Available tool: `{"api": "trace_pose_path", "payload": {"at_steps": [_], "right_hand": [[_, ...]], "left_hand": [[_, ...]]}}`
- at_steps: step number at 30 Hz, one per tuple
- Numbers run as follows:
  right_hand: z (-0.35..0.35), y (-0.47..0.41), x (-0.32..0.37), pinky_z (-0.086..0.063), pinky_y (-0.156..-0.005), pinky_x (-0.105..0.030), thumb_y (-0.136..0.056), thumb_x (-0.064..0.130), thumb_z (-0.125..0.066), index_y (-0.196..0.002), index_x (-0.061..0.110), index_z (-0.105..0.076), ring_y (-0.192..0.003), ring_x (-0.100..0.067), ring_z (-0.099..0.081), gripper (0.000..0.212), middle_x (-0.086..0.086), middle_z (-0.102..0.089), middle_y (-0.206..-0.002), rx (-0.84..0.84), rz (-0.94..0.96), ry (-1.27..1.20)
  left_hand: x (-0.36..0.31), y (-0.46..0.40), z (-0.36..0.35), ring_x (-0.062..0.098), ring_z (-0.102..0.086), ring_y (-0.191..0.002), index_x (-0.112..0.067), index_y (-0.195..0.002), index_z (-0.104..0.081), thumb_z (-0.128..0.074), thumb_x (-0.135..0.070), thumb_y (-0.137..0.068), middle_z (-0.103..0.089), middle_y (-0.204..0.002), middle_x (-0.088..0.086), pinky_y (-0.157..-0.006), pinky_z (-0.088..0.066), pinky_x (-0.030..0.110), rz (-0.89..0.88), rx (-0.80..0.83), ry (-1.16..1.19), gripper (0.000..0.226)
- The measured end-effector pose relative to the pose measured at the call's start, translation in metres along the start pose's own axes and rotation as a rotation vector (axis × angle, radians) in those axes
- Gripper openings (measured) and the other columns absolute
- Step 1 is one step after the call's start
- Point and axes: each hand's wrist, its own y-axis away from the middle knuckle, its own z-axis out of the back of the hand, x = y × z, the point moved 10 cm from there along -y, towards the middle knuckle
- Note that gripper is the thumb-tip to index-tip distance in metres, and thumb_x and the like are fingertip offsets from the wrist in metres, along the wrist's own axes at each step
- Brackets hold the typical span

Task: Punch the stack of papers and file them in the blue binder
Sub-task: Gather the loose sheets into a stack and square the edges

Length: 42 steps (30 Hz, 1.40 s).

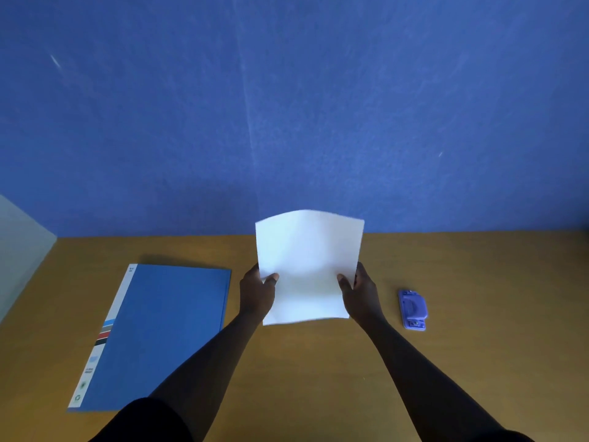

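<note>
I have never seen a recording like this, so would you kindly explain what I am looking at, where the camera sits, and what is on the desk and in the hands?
There is no machine here. A person wears a wide-angle camera on the head, looking forward and down, so you see their own two bare arms reaching out.

The left hand and right hand grip a stack of white papers by its side edges, lifted above the wooden desk.

On the desk, a closed blue binder lies to the left, and a small purple hole punch lies to the right. Behind the desk is a blue wall.
</note>
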Motion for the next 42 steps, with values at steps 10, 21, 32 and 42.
{"api": "trace_pose_path", "payload": {"at_steps": [10, 21, 32, 42], "right_hand": [[0.018, -0.009, -0.018, -0.040, -0.059, -0.014, -0.082, 0.025, -0.072, -0.094, 0.018, -0.066, -0.076, -0.009, -0.062, 0.015, 0.008, -0.069, -0.084, 0.061, -0.125, 0.061], [-0.030, 0.044, -0.021, -0.057, -0.082, -0.048, -0.084, 0.013, -0.070, -0.119, 0.017, -0.059, -0.104, -0.030, -0.065, 0.037, -0.006, -0.070, -0.113, 0.179, -0.398, -0.792], [0.008, 0.031, -0.022, -0.056, -0.079, -0.041, -0.088, 0.002, -0.062, -0.110, 0.015, -0.061, -0.096, -0.027, -0.067, 0.025, -0.005, -0.071, -0.105, 0.011, -0.215, -0.506], [0.050, 0.021, -0.046, -0.050, -0.078, -0.031, -0.086, 0.004, -0.067, -0.107, 0.017, -0.058, -0.093, -0.022, -0.064, 0.026, -0.002, -0.069, -0.100, 0.060, -0.251, -0.290]], "left_hand": [[0.059, 0.000, 0.000, 0.019, -0.057, -0.077, -0.010, -0.098, -0.062, -0.059, 0.001, -0.083, -0.065, -0.095, 0.003, -0.069, -0.044, 0.030, 0.464, -0.061, 0.318, 0.019], [0.086, 0.032, -0.043, 0.027, -0.055, -0.108, -0.010, -0.111, -0.057, -0.057, 0.006, -0.087, -0.060, -0.108, 0.004, -0.097, -0.048, 0.044, 0.787, -0.009, 0.725, 0.029], [0.075, 0.035, -0.043, 0.028, -0.063, -0.094, -0.009, -0.105, -0.060, -0.063, 0.001, -0.088, -0.067, -0.103, 0.012, -0.087, -0.050, 0.045, 0.727, 0.140, 0.877, 0.019], [0.063, -0.011, 0.017, 0.027, -0.068, -0.089, -0.018, -0.109, -0.068, -0.077, -0.016, -0.079, -0.074, -0.098, 0.006, -0.078, -0.050, 0.038, 0.380, 0.329, 0.391, 0.031]]}}
